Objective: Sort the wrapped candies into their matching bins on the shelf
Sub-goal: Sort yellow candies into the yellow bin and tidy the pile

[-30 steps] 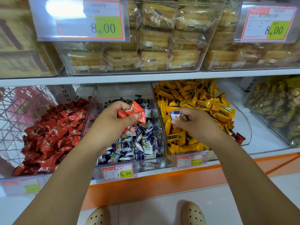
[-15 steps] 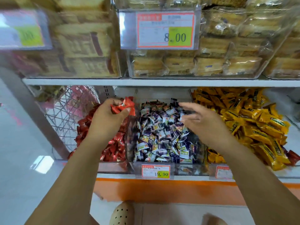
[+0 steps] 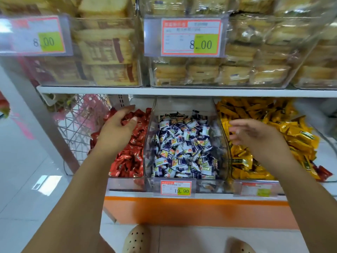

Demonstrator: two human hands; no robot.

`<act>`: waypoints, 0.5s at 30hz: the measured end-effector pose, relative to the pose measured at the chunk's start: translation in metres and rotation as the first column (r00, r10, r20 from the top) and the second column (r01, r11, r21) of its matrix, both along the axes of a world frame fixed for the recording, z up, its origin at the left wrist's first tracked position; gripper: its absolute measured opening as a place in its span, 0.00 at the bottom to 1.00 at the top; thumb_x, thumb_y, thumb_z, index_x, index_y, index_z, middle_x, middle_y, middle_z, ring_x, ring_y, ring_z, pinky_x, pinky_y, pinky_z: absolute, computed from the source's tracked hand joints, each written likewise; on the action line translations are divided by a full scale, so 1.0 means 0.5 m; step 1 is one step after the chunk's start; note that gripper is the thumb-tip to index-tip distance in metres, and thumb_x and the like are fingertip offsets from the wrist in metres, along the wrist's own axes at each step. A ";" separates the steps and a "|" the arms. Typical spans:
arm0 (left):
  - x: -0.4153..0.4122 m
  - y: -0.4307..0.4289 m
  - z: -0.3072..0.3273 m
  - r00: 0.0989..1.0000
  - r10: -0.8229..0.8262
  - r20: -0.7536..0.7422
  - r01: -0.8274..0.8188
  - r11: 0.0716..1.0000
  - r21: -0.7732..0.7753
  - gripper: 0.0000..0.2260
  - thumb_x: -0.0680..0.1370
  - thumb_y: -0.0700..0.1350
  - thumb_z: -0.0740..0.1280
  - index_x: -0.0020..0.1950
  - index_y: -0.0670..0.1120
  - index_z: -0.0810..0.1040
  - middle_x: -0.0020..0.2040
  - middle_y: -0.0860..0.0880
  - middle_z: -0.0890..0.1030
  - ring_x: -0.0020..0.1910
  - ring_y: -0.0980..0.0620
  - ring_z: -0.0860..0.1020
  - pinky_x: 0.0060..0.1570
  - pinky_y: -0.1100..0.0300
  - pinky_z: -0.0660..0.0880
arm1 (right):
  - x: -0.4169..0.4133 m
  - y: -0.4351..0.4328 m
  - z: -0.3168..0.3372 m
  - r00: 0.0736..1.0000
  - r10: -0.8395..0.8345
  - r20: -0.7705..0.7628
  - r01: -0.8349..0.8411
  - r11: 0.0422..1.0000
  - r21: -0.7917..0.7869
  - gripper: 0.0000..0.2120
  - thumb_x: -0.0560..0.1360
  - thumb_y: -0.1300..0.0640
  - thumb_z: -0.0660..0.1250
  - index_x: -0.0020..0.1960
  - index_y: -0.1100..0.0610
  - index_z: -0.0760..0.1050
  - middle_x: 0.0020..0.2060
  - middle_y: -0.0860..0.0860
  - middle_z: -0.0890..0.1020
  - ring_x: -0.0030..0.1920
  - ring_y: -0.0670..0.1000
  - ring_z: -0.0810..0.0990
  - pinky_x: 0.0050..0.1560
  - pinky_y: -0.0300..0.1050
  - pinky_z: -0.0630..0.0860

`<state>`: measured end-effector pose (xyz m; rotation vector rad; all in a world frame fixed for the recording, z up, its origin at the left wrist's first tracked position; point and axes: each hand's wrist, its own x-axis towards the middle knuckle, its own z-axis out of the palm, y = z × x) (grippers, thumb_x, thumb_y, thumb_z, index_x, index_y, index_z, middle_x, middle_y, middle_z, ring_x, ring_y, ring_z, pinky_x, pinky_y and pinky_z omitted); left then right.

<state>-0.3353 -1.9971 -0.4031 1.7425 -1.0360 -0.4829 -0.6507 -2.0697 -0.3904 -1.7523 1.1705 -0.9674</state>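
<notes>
Two strays have gone home in the last second. The red-wrapped pieces my left hand [image 3: 118,125] was pinching over the middle bin are now at the red candies [image 3: 131,157] at centre left of the frame. That hand lies over the pile with its fingers loosened and spread, and I can make out nothing pinched. My right hand [image 3: 255,132], which a second ago nipped a blue-and-white piece out of the yellow heap, hangs wide and empty at right of centre. It is above the wall between the blue-and-white candies [image 3: 182,148] and the yellow candies [image 3: 273,125]. I judge both of those strays sorted, so the next pick can start. A few red wrappers [image 3: 324,173] lie at the lower right edge of the yellow heap, and those look like the next ones to move. On the middle bin's front, low in the centre, a red-bordered price tag [image 3: 176,189] reads 19.90 on a green patch, with the small print above it too fine to read. The tag to its right [image 3: 259,189] is blurred beyond reading. On the shelf above, the centre tag [image 3: 191,38] and the upper-left tag [image 3: 34,37] both read 8.00 in front of clear boxes of wrapped biscuits [image 3: 202,73]. The candy wrappers carry printing, but I cannot make out a brand.
</notes>
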 end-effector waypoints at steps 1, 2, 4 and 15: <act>-0.010 -0.005 -0.001 0.999 -0.021 0.025 0.021 1.000 -0.004 0.14 0.79 0.49 0.64 0.65 0.59 0.74 0.59 0.58 0.75 0.60 0.57 0.73 0.58 0.61 0.66 | -0.014 -0.001 0.002 1.000 -0.015 0.023 0.013 0.999 0.050 0.11 0.80 0.66 0.59 0.57 0.57 0.77 0.50 0.56 0.81 0.41 0.45 0.81 0.40 0.36 0.79; -0.019 -0.009 0.000 0.999 -0.030 0.032 0.030 1.000 0.004 0.14 0.80 0.48 0.64 0.65 0.57 0.74 0.58 0.58 0.76 0.59 0.58 0.74 0.58 0.62 0.66 | -0.031 -0.004 0.002 0.999 -0.035 0.013 0.034 0.996 0.080 0.11 0.80 0.67 0.58 0.56 0.57 0.77 0.50 0.57 0.81 0.41 0.49 0.81 0.39 0.37 0.80; -0.036 -0.020 0.001 0.998 -0.011 0.063 0.010 1.000 0.008 0.14 0.80 0.46 0.63 0.65 0.54 0.75 0.58 0.56 0.79 0.58 0.56 0.76 0.58 0.61 0.68 | -0.065 -0.011 -0.003 0.997 -0.057 -0.051 0.062 0.992 0.112 0.13 0.80 0.67 0.57 0.52 0.55 0.78 0.48 0.57 0.82 0.42 0.53 0.82 0.40 0.43 0.81; -0.301 -0.036 -0.011 0.741 -0.591 0.319 0.537 0.807 0.247 0.22 0.78 0.57 0.61 0.72 0.60 0.64 0.73 0.63 0.61 0.70 0.61 0.62 0.67 0.64 0.58 | -0.082 -0.023 -0.033 0.759 0.135 -0.637 -0.147 0.989 0.034 0.11 0.76 0.49 0.67 0.57 0.46 0.79 0.52 0.44 0.81 0.58 0.46 0.74 0.52 0.42 0.74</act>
